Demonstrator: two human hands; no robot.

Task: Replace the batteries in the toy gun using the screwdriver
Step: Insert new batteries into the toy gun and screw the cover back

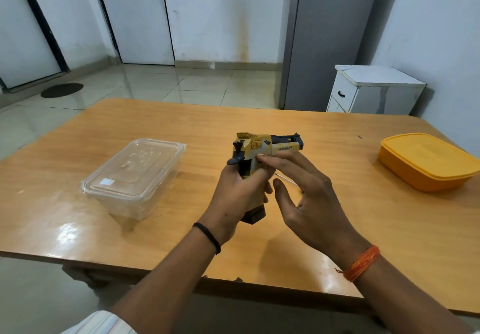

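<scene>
1. The left hand (237, 198) is clenching round the grip of the toy gun (262, 151), holding it upright above the table (181, 125) with the barrel pointing away to the right; probably steadying it so the other hand is free to work.
2. The right hand (306, 185) is mostly open, fingertips (262, 158) touching the gun body near the trigger area, not wrapping anything. Looks like it is feeling for the cover or screw.
3. The dark magazine base (253, 215) is sticking out below the left fist; the battery bay is likely there, though I cannot tell.
4. A thin metal shaft (287, 179), likely the screwdriver, is lying on the table just behind the right hand, ungripped and within reach.
5. A clear lidded container (132, 175) is sitting to the left and a yellow lidded box (426, 162) far right, both shut; maybe holding batteries, contents unreadable.
</scene>
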